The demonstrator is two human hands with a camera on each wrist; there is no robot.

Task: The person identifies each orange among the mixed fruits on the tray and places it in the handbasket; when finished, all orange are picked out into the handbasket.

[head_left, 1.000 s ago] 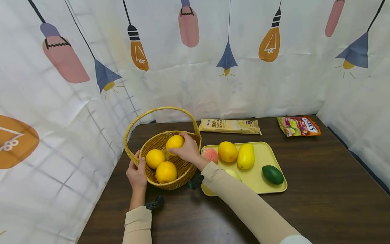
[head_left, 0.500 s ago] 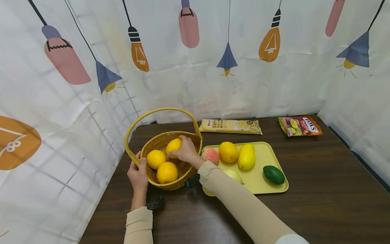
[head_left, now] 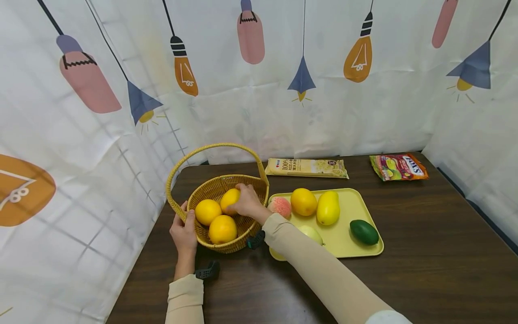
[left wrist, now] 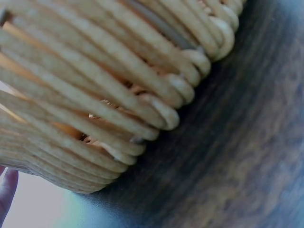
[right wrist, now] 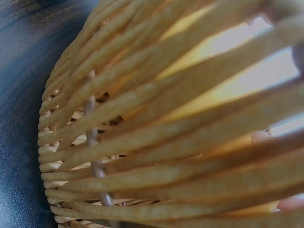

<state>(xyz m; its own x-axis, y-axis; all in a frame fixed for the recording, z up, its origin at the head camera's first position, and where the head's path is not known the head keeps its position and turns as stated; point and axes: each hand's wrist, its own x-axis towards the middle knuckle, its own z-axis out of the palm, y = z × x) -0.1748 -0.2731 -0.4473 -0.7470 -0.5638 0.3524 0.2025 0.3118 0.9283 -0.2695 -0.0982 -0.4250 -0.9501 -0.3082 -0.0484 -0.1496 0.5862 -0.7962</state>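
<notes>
A yellow wicker basket (head_left: 230, 248) with a tall arched handle stands on the left of the table. My left hand (head_left: 184, 231) grips its left rim, thumb on the inside; one fingertip (left wrist: 6, 192) shows at the edge of the left wrist view. Inside the basket my right hand (head_left: 247, 201) holds an orange (head_left: 229, 200) from the right, its fingers over the fruit. Two more oranges lie there: one at the left (head_left: 208, 212), one in front (head_left: 222, 229). In the right wrist view the woven wall (right wrist: 142, 156) hides most of the hand.
Right of the basket a yellow tray (head_left: 344, 245) carries a peach (head_left: 280, 206), an orange (head_left: 303, 202), a yellow oblong fruit (head_left: 328, 208), a pale green fruit (head_left: 310, 234) and a dark green one (head_left: 363, 232). Behind lie a noodle packet (head_left: 306, 168) and a candy bag (head_left: 398, 167).
My right hand has lowered the orange deeper into the basket, closer to the other two. The left hand keeps its grip on the rim.
</notes>
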